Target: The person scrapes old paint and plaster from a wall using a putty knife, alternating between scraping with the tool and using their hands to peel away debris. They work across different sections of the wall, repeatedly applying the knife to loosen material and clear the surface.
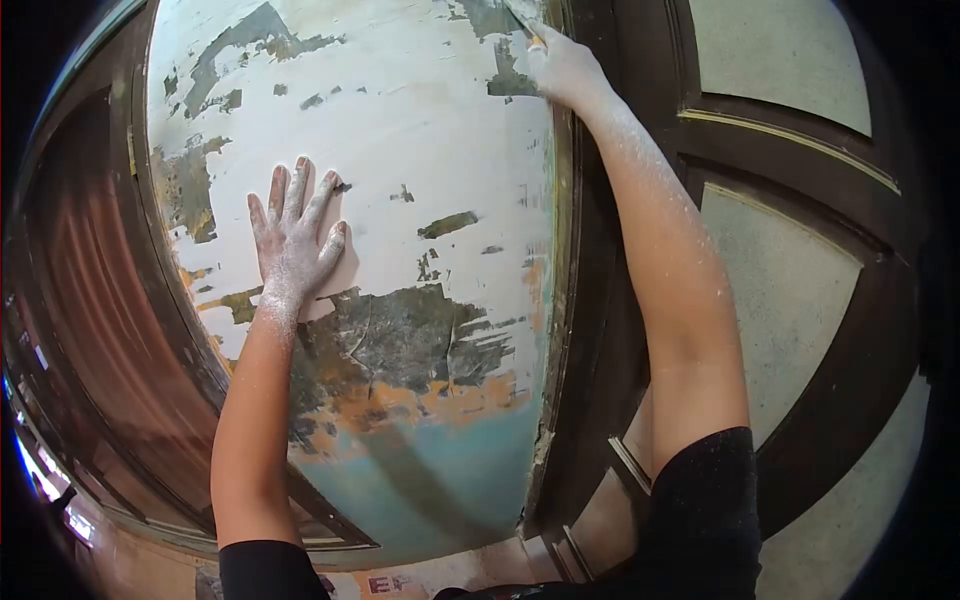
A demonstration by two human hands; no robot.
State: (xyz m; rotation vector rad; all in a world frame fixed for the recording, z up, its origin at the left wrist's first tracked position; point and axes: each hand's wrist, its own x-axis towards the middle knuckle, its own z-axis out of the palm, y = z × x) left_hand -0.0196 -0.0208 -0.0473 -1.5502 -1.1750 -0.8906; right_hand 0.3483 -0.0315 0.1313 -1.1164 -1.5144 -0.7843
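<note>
My left hand (290, 235), dusted with white powder, lies flat on the wall panel (400, 140) with its fingers spread. Patchy white coating covers much of this panel, broken by grey-green bare spots, with orange and turquoise paint lower down. Up at the top right of the panel, my right hand (567, 68) is closed around a scraper (522, 20). Only part of its thin blade and a bit of orange handle show; the rest is hidden by my fingers or cut off by the frame. White dust coats my right forearm too.
Dark wooden framing (600, 300) with pale inset panels stands right of the wall panel. On the left is a dark framed door or window (90, 270) with a reddish-brown surface. The floor (400, 580) shows at the bottom, with printed red lettering on something there.
</note>
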